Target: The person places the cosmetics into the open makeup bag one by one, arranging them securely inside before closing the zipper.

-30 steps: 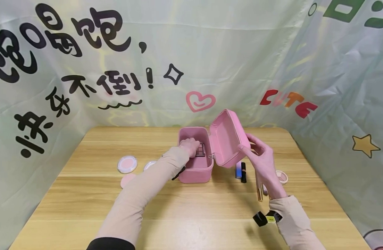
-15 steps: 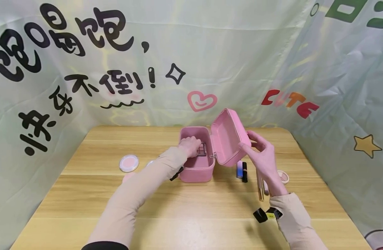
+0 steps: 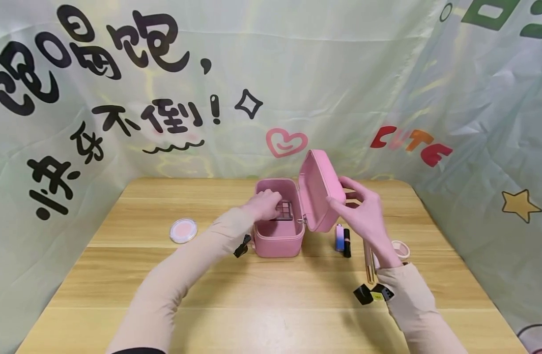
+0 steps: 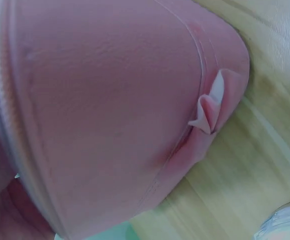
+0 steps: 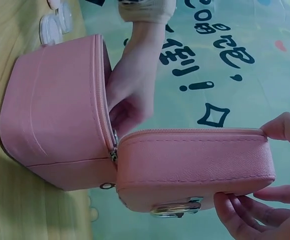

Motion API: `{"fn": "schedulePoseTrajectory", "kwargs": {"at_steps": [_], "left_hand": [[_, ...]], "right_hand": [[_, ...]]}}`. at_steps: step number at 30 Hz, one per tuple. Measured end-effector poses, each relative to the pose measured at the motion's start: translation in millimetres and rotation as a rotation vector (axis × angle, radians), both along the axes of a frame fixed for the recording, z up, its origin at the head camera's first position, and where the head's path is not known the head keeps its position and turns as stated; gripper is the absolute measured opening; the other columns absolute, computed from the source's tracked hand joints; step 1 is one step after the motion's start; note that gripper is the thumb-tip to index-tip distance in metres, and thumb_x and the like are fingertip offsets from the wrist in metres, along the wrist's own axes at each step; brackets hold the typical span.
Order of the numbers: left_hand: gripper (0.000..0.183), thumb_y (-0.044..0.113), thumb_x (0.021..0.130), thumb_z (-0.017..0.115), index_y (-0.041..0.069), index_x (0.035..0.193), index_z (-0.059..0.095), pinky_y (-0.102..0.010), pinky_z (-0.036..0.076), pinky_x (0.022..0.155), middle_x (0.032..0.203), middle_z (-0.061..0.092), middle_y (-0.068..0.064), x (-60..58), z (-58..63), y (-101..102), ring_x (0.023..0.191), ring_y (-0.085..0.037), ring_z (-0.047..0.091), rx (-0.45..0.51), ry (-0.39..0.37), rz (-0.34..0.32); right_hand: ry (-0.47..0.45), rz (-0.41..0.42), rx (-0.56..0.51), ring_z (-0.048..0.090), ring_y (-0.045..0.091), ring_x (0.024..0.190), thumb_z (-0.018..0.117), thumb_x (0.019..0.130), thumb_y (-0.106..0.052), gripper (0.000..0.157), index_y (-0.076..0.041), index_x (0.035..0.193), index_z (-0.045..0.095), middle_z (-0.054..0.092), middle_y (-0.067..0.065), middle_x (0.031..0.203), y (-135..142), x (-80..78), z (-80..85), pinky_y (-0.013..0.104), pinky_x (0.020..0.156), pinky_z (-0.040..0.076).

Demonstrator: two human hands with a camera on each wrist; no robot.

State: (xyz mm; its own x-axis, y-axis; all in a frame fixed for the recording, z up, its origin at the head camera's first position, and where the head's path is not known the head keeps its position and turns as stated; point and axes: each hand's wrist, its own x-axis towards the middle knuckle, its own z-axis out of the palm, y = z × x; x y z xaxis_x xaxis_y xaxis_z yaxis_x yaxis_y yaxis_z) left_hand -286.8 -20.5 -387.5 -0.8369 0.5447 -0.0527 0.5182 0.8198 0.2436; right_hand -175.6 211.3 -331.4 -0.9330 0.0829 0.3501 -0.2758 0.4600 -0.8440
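A pink makeup case (image 3: 278, 248) stands on the table, its hinged lid (image 3: 326, 182) raised on the right. Over the left rim reaches my left hand (image 3: 264, 204), its fingers down inside beside an eyeshadow palette (image 3: 286, 210). Whether those fingers hold the palette is hidden. My right hand (image 3: 363, 211) grips the lid's free end. In the right wrist view, its thumb is at the zipped edge and its curled fingers are against the top of the lid (image 5: 195, 155). The left wrist view is mostly filled by the case's side, with a bow (image 4: 207, 110) on it.
A round clear-rimmed compact (image 3: 184, 230) lies to the left. Right of the case are a blue tube (image 3: 339, 238), a black tube (image 3: 347, 243), a gold-ended tube (image 3: 370, 268) and a round pink-and-white item (image 3: 400, 250). A printed cloth (image 3: 235, 59) hangs behind the table.
The lid has swung a little left and more upright, my right hand moving with it. My left hand has shifted slightly left, and more of the palette shows.
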Motion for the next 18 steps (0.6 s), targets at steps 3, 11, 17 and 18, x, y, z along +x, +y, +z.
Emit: {"fn": "schedulePoseTrajectory", "kwargs": {"at_steps": [3,11,17,18], "left_hand": [[0.008,0.006,0.087,0.068,0.005,0.094,0.072,-0.037,0.048,0.073,0.075,0.059,-0.004,3.0,3.3,-4.9,0.072,-0.020,0.055,0.052,-0.019,-0.027],[0.020,0.017,0.097,0.065,0.010,0.113,0.076,-0.030,0.055,0.086,0.104,0.078,-0.003,27.8,14.1,-4.4,0.093,-0.015,0.071,0.209,-0.068,-0.130],[0.024,0.018,0.097,0.064,0.009,0.116,0.075,-0.024,0.050,0.083,0.106,0.077,-0.003,51.8,19.2,7.9,0.094,-0.017,0.068,0.313,-0.103,-0.216],[0.023,0.017,0.096,0.065,0.009,0.113,0.076,-0.023,0.049,0.083,0.103,0.077,-0.003,54.3,18.8,9.8,0.094,-0.016,0.067,0.326,-0.096,-0.212]], "right_hand": [[-0.007,0.008,-0.020,0.063,-0.008,0.085,0.076,0.086,-0.013,0.053,-0.001,0.135,0.062,0.067,0.025,0.126,0.9,-0.5,0.2,0.011,0.073,0.054],[-0.024,0.005,-0.047,0.064,-0.006,0.088,0.075,0.088,-0.013,0.051,-0.002,0.135,0.062,0.065,0.021,0.128,8.2,1.0,-4.3,0.012,0.074,0.055],[-0.044,0.000,-0.032,0.064,-0.006,0.088,0.076,0.089,-0.017,0.051,-0.004,0.137,0.062,0.064,0.020,0.129,10.2,0.8,-4.3,0.014,0.072,0.055],[-0.048,0.001,-0.030,0.064,-0.006,0.088,0.076,0.089,-0.017,0.051,-0.004,0.136,0.062,0.064,0.019,0.129,10.0,0.7,-4.0,0.014,0.071,0.055]]}}
